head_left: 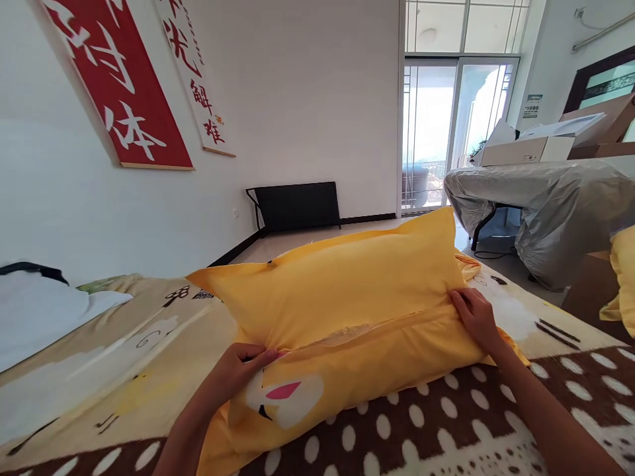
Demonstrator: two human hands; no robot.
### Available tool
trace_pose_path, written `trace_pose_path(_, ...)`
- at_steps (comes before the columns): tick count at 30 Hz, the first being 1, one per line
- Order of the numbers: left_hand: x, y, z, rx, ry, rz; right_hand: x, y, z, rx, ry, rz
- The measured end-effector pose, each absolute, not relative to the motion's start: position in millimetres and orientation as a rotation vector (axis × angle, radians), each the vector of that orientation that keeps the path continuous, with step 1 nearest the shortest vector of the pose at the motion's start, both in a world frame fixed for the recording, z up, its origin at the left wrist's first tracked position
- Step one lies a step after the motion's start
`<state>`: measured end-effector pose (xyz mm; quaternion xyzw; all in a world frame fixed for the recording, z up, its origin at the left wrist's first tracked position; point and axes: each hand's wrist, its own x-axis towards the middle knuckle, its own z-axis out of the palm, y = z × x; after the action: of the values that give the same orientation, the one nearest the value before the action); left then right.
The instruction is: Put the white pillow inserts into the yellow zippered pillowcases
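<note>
A yellow pillow in a pillowcase lies in front of me on a patterned blanket. Across its middle runs the seam of the case opening, with a frayed edge and a slight gap. A white and pink printed figure shows at its lower left. My left hand pinches the fabric at the left end of that opening. At the right end, my right hand grips the case, its fingertips partly hidden in the folds.
White cloth lies at the far left of the bed. Beyond the bed a black folded frame leans by the wall. At right stand a plastic-covered table with boxes and another yellow cloth item.
</note>
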<state>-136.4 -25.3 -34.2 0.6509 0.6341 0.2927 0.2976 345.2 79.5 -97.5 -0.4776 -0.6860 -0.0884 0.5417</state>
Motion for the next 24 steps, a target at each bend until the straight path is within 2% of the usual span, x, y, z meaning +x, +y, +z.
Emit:
trace_pose_path(7,-131.0,-29.8,-28.2,1.593,1.72,0.786,313.8,58.4,-79.1,-0.948,-1.732,-0.314)
trace_pose_path(13,-133.0,-28.6,-30.4,1.594,1.715,0.79,302.1,62.2,-88.5,-1.023,-1.813,-0.365)
trace_pose_path(18,-128.4,-28.8,-26.3,1.663,1.717,0.732,314.4,63.4,-80.0,-1.108,-1.842,-0.072)
trace_pose_path(24,-128.5,-44.9,-12.6,1.783,1.713,0.542,342.7,42.6,-38.4,-1.315,-2.152,0.568)
